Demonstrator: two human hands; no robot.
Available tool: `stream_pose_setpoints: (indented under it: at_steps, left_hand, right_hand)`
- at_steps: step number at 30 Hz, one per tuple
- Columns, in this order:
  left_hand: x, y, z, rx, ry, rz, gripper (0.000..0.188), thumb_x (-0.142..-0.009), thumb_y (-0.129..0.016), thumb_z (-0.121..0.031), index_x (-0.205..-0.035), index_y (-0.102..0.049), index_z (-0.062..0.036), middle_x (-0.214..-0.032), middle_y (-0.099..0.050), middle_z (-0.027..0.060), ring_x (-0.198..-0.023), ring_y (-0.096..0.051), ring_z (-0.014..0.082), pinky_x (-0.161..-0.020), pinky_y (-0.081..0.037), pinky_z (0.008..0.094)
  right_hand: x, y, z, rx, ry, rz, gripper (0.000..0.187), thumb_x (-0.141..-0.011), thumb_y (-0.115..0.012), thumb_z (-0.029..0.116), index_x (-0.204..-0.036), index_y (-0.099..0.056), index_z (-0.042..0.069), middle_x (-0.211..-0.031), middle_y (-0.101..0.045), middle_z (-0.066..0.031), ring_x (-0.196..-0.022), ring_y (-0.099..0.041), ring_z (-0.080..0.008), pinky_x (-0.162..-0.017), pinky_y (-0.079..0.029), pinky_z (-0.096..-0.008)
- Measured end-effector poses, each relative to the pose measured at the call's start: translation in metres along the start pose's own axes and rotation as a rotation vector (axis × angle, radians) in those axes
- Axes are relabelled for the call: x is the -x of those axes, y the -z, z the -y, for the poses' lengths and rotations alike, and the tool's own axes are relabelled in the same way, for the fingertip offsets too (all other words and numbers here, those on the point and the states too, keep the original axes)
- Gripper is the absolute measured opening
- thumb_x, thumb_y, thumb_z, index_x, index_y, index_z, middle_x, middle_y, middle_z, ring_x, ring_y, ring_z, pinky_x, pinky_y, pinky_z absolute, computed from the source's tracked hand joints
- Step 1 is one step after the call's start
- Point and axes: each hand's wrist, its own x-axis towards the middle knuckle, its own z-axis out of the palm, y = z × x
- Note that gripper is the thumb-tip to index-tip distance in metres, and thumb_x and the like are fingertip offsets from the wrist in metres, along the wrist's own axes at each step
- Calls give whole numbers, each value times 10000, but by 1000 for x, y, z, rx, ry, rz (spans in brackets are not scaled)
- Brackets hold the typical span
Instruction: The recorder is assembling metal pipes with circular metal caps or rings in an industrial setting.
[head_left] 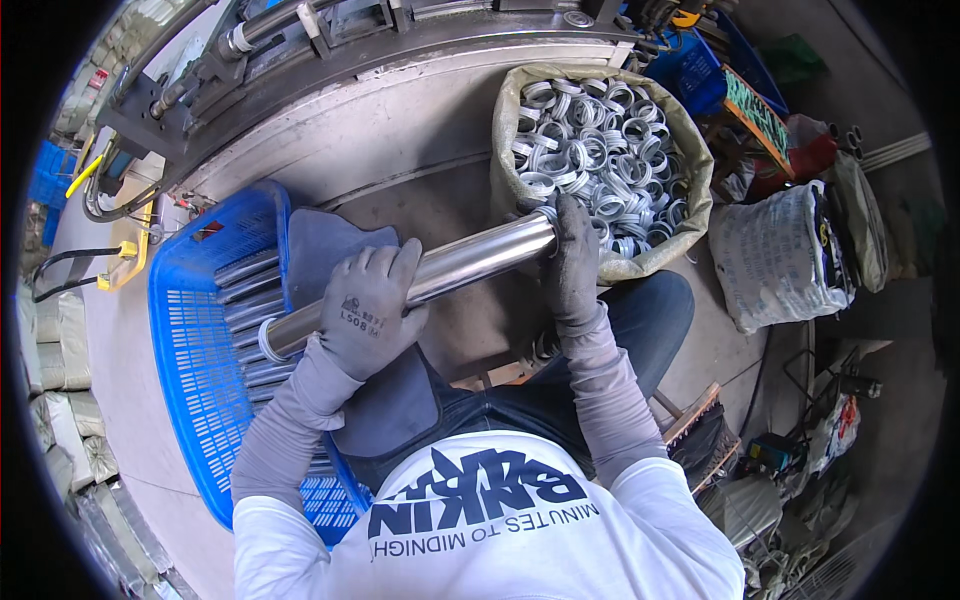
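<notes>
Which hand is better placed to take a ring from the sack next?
Probably the right hand: it is at the tube end beside the sack. The left hand grips the tube farther away.

Across the middle of the frame, the gloved left hand (pixel 368 312) grips a shiny metal tube (pixel 480 258) near its lower-left end, which has a pale ring (pixel 267 341) around it, while the gloved right hand (pixel 573 262) clasps the upper-right end. At left, a blue basket (pixel 163 310) holds more tubes (pixel 249 283). An open sack (pixel 692 215) full of metal rings (pixel 592 150) stands at upper centre-right; dark machinery (pixel 270 88) spans the upper left.
</notes>
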Motion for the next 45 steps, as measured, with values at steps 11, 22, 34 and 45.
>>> stream_pose_setpoints:
  at_steps: [11, 22, 34, 45]
  left_hand:
    - [-1, 4, -2, -57, -37, 46, 665, -771, -782, -287, -1346, -555, -40, -1058, -639, 114, -994, -658, 279, -867, -518, 424]
    - [0, 2, 5, -155, -32, 94, 753, -733, -823, -298, -1373, -542, -15, -1097, -644, 125, -1043, -655, 295, -905, -512, 430]
    - [13, 9, 33, -10, 134, -144, 657, -747, -777, -231, -1333, -587, -3, -1101, -658, 207, -1032, -630, 415, -941, -503, 507]
    - [15, 17, 39, 17, 135, -122, 665, -753, -772, -208, -1353, -575, 3, -1150, -658, 217, -1062, -626, 422, -959, -501, 504]
  right_hand:
    - [-16, 7, 15, 63, 64, 122, 219, -994, -566, 67, -1171, -679, 5, -1050, -736, -103, -914, -719, -231, -769, -573, -329]
    - [-11, -22, 16, -350, -439, 42, 333, -1092, -521, 242, -1098, -718, -28, -1047, -725, -155, -971, -677, -278, -914, -510, -367]
    - [-82, 23, -91, 520, 118, 508, 343, -818, -732, 153, -1159, -774, 134, -1329, -657, -161, -1171, -638, -391, -1045, -506, -475]
    - [-58, 40, -59, 214, 4, 190, 176, -855, -732, 32, -1024, -779, 29, -1255, -701, -178, -1121, -688, -339, -999, -544, -412]
